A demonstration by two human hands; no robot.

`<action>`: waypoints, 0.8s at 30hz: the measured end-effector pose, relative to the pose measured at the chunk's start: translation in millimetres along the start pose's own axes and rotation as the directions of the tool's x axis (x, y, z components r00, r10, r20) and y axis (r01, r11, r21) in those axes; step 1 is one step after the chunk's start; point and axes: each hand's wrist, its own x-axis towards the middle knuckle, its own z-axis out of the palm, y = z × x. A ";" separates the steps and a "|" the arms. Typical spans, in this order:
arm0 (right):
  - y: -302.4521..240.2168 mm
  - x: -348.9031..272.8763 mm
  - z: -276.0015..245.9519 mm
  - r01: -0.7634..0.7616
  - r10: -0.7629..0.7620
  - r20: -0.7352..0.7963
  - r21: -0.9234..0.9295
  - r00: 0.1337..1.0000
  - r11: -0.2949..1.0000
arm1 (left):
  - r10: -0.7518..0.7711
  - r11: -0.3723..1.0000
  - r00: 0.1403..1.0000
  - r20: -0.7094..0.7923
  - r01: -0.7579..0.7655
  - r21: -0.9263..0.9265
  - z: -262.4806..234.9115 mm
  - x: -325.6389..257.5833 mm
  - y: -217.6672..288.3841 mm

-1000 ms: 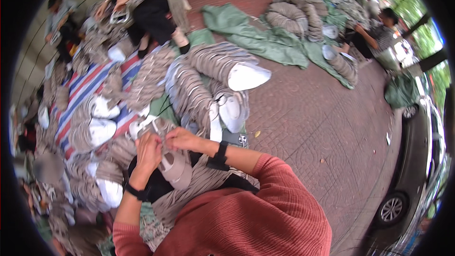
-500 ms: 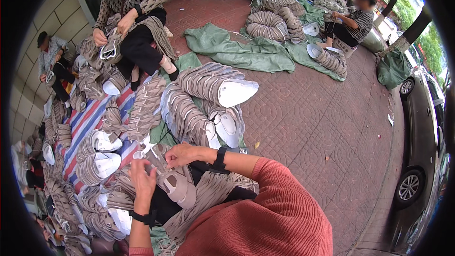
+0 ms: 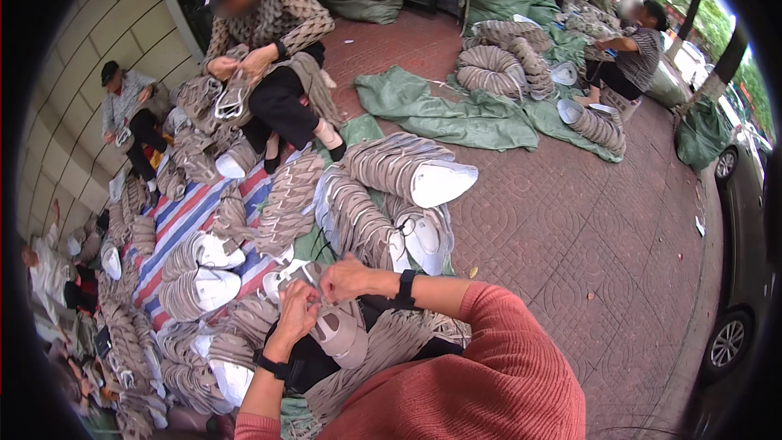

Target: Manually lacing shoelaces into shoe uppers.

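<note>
A taupe shoe upper [image 3: 340,341] with pale panels rests across my dark-trousered lap, its rounded end toward me. My left hand [image 3: 298,310] is closed at its left edge, thumb and fingers pinched on it. Just right of it, my right hand [image 3: 346,279] is bent over the upper with its fingertips pressed together. Whatever lies between those right fingertips is too small to make out. A bunch of taupe laces [image 3: 371,365] drapes over my lap beneath the upper.
Stacked uppers with white insoles [image 3: 444,183] lie ahead, and tied bundles [image 3: 216,289] sit on a striped sheet [image 3: 175,224] at left. A person [image 3: 269,57] handles an upper nearby. Green cloth [image 3: 440,110] covers paving farther off; a parked car [image 3: 741,277] stands right.
The view has swung, so the scene sits farther right and lower. My hands have come closer together over the upper, and my left fingers, earlier more spread, are now curled in.
</note>
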 end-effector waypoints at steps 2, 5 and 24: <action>-7.0 -2.9 -2.4 0.067 -0.082 -0.056 -0.231 0.995 0.971 | 0.002 1.000 1.000 -0.007 -0.002 -0.004 2.8 -6.2 -2.1; -1.1 3.1 -8.4 0.309 -0.354 -0.135 -0.271 0.925 0.911 | -0.001 1.000 1.000 0.003 0.001 -0.023 -1.9 -7.9 4.7; 2.7 -10.3 -21.4 0.238 -0.232 0.052 -0.148 0.971 0.960 | -0.150 0.487 -0.142 -0.978 0.851 -0.198 -330.5 -374.1 -166.8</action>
